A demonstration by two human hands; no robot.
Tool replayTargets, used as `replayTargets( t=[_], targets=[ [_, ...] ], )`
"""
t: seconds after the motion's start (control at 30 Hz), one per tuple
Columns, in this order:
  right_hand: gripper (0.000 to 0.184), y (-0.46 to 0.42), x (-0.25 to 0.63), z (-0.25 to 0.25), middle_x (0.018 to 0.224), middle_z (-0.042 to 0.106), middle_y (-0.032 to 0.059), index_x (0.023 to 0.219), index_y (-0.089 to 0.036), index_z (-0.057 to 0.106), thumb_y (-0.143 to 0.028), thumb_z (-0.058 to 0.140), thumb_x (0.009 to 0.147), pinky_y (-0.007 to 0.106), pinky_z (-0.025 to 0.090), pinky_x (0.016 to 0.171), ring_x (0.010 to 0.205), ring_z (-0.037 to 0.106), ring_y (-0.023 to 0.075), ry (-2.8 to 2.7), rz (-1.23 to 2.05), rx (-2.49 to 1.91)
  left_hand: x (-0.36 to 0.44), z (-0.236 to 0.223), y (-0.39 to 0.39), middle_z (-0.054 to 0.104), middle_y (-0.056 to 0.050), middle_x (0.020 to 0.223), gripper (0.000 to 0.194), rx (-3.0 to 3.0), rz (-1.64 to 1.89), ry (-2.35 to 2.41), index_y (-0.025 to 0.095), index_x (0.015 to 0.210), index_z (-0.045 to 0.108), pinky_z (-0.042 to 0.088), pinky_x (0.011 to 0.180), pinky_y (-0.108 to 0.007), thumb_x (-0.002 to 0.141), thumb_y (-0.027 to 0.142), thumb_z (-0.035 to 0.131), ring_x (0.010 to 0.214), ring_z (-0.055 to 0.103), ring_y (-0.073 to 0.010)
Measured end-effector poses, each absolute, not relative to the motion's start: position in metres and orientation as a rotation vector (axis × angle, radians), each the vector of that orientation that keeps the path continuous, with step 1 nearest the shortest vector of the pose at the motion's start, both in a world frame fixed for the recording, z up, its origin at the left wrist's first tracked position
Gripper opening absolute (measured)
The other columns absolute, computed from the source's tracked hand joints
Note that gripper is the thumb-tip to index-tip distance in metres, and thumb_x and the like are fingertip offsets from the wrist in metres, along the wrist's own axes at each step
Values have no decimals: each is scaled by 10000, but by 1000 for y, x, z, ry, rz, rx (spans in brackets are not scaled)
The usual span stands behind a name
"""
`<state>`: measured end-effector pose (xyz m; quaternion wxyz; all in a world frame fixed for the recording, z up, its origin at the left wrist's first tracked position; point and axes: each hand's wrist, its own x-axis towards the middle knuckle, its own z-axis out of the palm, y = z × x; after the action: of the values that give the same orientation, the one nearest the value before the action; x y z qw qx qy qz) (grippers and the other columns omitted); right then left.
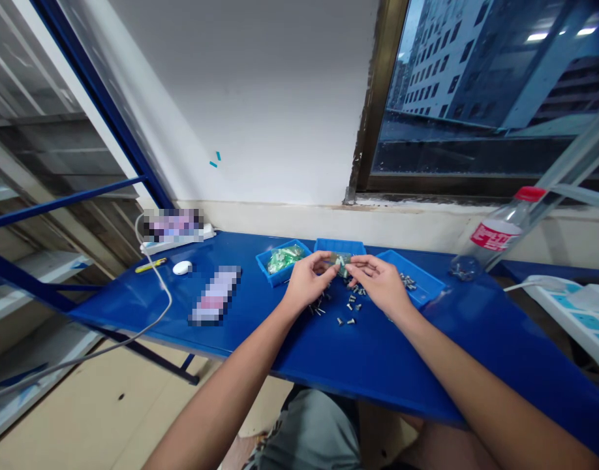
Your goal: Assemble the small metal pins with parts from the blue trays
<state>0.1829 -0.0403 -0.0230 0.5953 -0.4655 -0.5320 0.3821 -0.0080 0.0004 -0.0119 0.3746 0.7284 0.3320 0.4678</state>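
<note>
Both hands meet above the blue table (329, 372). My left hand (304, 282) pinches one side of a small clear plastic bag (343, 261), and my right hand (382, 285) has fingers closed on its other side. What the bag contains is too small to make out. Loose screws (351, 307) lie scattered on the tabletop below and between the hands. To the left, a blue tray (275, 281) holds green and clear packets (284, 258). A second blue tray (338, 246) stands behind the hands, partly hidden. At the right, another tray (429, 290) has screws in it.
A bottle with a red cap (498, 232) stands at the back right, near a white tray-like item (573, 320). On the left lie a yellow cutter (151, 266), a white round object (182, 267), a blurred-out flat item (215, 296) and a cable (169, 294) hanging over the edge.
</note>
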Motion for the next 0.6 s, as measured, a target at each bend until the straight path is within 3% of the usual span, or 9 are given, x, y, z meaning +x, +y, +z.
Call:
replayTargets(
  t=[0.13,0.2,0.3,0.47,0.6],
  targets=[
    [375,-42,184,-25,983,777,94,1075,-209,737,-532,753,886,357,625,682,887,760,262,-1316,846,-1105,-26,3,2,757,-93,1176,264,2313,1377,952,215,1225,742,586,874,-363,992,228,619,1019,708,-222],
    [316,-43,186,-26,1017,782,88,1077,-228,748,-499,717,918,366,615,694,858,757,256,-1401,739,-1173,-40,5,10,752,-89,1203,319,2452,1447,1053,231,1265,735,548,978,-413,1005,175,558,1094,684,-240],
    [205,-44,189,-26,1037,780,70,1040,-254,764,-414,661,964,382,590,732,783,728,229,-1625,472,-1255,-58,2,23,766,-96,1172,289,2527,1441,1361,223,1161,775,506,1003,-462,996,157,548,1089,671,-277],
    [187,-42,189,-29,1088,775,67,1070,-261,770,-278,595,1006,446,560,936,1016,707,273,-1940,255,-1214,-65,1,24,765,-91,1248,298,2590,1054,1651,234,1103,798,465,1058,-498,946,148,560,1205,641,-315],
    [258,-38,185,-34,1187,753,80,1197,-258,759,-237,558,1037,490,520,1042,1148,651,282,-2120,191,-1101,-56,8,13,752,-81,1291,297,2602,843,1753,237,1097,798,429,1113,-484,1000,281,521,1258,625,-302]
  ],
)
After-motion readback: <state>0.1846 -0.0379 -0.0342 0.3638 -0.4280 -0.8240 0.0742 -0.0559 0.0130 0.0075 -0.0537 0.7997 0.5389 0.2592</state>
